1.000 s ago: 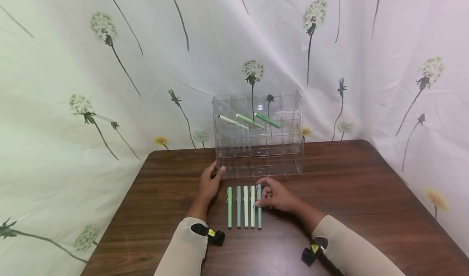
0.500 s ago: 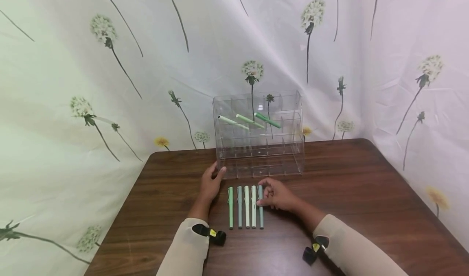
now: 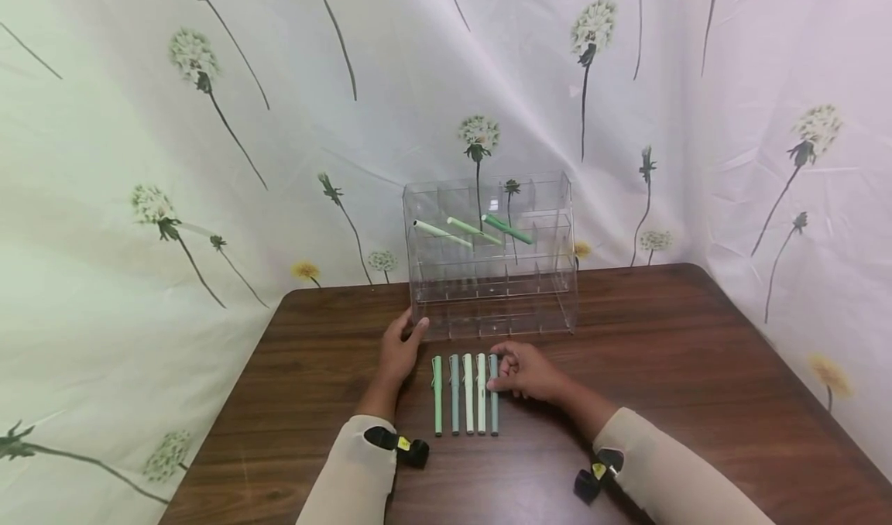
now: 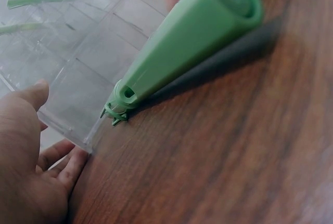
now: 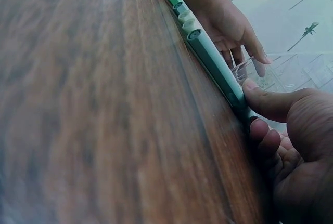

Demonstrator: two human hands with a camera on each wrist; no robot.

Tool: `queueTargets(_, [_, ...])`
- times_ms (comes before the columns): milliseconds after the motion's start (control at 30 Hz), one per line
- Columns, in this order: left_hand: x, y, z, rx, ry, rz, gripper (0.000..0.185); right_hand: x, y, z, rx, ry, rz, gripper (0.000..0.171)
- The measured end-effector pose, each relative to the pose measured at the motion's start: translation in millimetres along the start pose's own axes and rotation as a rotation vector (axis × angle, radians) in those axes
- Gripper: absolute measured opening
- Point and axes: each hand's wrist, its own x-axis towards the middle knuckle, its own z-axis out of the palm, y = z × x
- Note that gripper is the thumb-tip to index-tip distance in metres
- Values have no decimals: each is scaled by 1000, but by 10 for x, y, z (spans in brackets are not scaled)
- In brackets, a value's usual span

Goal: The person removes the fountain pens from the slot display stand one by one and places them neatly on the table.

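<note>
Five-or-so pens lie side by side in the head view, so several in a row: a green pen (image 3: 437, 396) at the left, a grey-blue pen (image 3: 455, 395), two pale pens (image 3: 468, 394) and another grey-blue pen (image 3: 494, 409) at the right. My right hand (image 3: 527, 372) pinches this rightmost pen near its clip end, thumb against it in the right wrist view. A clear plastic organizer (image 3: 491, 293) stands behind the row. Its lower left corner is held by my left hand (image 3: 400, 352), thumb at the front, some fingers hidden by the side.
Three pens lean in the organizer's upper tier: a pale one (image 3: 442, 233), a light green one (image 3: 474, 231) and a dark green one (image 3: 507, 229). The brown table (image 3: 313, 370) meets a white flower-printed cloth (image 3: 279, 223) behind and at both sides.
The view shifts slightly. Both hands keep their places, and the pens and organizer stay where they were.
</note>
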Motion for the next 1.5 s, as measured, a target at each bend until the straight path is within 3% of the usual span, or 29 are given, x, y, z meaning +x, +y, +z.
queueTargets(567, [13,-1,-1,3,4,2,62,-5,-22,8,27,16,-9,76])
queueTargets(1000, [23,-56,-4,29,-21,-4,67,21,-69,-38,85,3,34,76])
queueTargets(1500, [23,-23,0,27,-14,-9,65,8,-267,-156,-25,-31,8,75])
